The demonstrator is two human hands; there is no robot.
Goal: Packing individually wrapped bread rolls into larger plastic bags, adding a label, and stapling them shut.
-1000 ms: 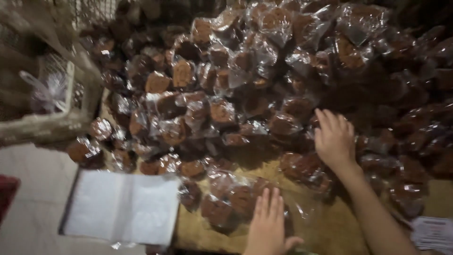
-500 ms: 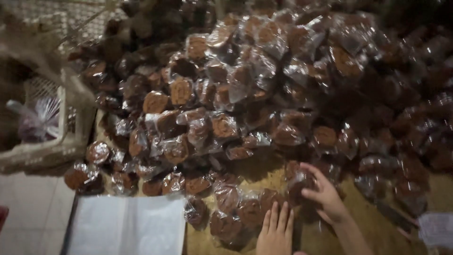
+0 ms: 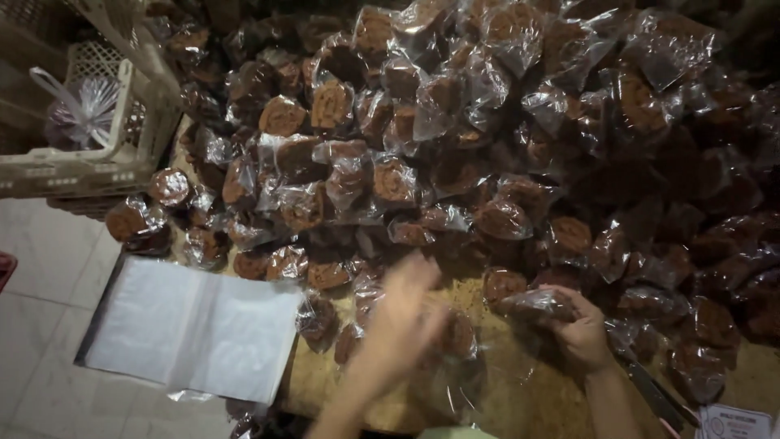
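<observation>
A big heap of brown round pastries in clear plastic wrappers (image 3: 455, 138) covers a wooden board (image 3: 520, 390). My right hand (image 3: 581, 329) is at the heap's near edge and grips one wrapped pastry (image 3: 532, 302) lifted a little off the board. My left hand (image 3: 398, 329) is blurred in motion over the near packets, fingers together and stretched out; I cannot see anything in it. A flat clear bag (image 3: 455, 382) lies on the board under it.
A stack of flat clear plastic bags (image 3: 195, 325) lies at the lower left on the pale tiled floor (image 3: 41, 366). A cream plastic crate (image 3: 97, 122) with a crumpled bag inside stands at the upper left. A printed label (image 3: 735, 423) lies at the lower right.
My right hand has drawn back from the heap and closed on one wrapped pastry. My left hand has swung up and forward over the near packets. The camera has moved in closer.
</observation>
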